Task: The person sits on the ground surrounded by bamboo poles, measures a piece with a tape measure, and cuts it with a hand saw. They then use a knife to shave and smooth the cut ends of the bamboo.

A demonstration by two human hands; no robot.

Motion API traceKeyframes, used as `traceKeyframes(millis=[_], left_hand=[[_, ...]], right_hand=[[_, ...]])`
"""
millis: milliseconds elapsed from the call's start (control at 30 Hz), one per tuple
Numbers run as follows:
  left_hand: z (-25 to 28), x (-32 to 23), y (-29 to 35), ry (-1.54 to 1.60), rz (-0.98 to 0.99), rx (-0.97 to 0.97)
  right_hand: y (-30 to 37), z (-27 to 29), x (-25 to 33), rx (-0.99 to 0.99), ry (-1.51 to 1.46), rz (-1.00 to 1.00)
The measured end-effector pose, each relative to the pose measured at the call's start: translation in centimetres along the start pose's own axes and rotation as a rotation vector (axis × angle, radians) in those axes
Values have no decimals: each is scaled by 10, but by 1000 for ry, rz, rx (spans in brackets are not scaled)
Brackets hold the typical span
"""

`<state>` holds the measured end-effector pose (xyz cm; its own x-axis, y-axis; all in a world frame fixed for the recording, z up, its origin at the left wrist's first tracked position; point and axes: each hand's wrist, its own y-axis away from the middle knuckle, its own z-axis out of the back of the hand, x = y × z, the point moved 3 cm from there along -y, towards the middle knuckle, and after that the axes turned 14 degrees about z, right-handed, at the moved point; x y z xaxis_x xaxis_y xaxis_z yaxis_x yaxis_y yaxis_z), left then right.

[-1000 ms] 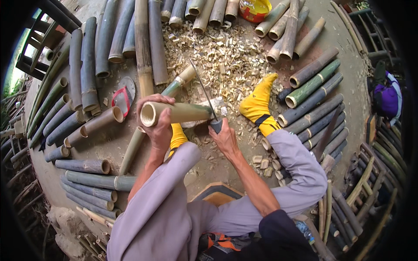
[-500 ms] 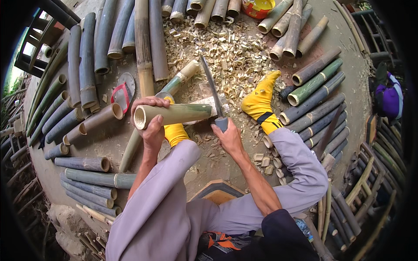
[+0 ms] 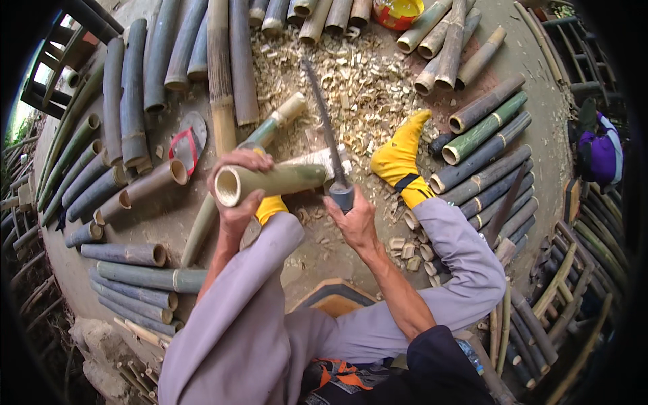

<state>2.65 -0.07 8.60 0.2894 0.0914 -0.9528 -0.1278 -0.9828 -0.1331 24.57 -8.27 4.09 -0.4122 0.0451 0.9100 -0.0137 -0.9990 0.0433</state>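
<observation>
My left hand [image 3: 237,189] is wrapped round the near end of a pale green bamboo tube [image 3: 287,182], whose hollow mouth faces me. The tube lies across in front of me, its far end pointing right. In my right hand [image 3: 354,219] is the grey handle of a long-bladed machete [image 3: 325,125], its blade standing up and away just past the tube's right end, apart from it as far as I can tell. Behind the tube, a pale block [image 3: 317,158] and a longer greenish bamboo pole [image 3: 273,128] lie on the ground.
Bamboo chips [image 3: 351,81] cover the ground ahead. Cut bamboo tubes lie in rows at left [image 3: 135,88] and right [image 3: 486,155]. My yellow-socked foot [image 3: 401,158] rests right of the machete. A grey sandal [image 3: 192,135] and a yellow-red bucket [image 3: 398,12] are farther off.
My right hand and the machete have shifted slightly, the blade tip now farther away and left. The bamboo tube has turned a little in my left hand, its mouth moving right.
</observation>
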Motion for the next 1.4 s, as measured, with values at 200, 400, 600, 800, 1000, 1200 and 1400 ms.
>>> traceKeyframes(millis=[200, 400, 600, 800, 1000, 1200, 1400], left_hand=[[14, -3, 6, -113, 199, -127], [11, -10, -4, 460, 286, -455], [-7, 3, 6, 75, 114, -481], [-23, 1, 3, 91, 135, -414], [-2, 5, 10, 165, 132, -423], [-12, 5, 11, 165, 93, -309], [-8, -5, 4, 243, 115, -236]], right_hand=[[0, -17, -53, 153, 201, -148], [4, -8, -62, 65, 36, -168], [1, 26, 49, -254, 51, 332], [8, -15, -81, 81, 177, -193], [0, 4, -10, 10, -29, -68], [2, -5, -24, -81, 131, 296], [9, -4, -56, 64, -30, -193]])
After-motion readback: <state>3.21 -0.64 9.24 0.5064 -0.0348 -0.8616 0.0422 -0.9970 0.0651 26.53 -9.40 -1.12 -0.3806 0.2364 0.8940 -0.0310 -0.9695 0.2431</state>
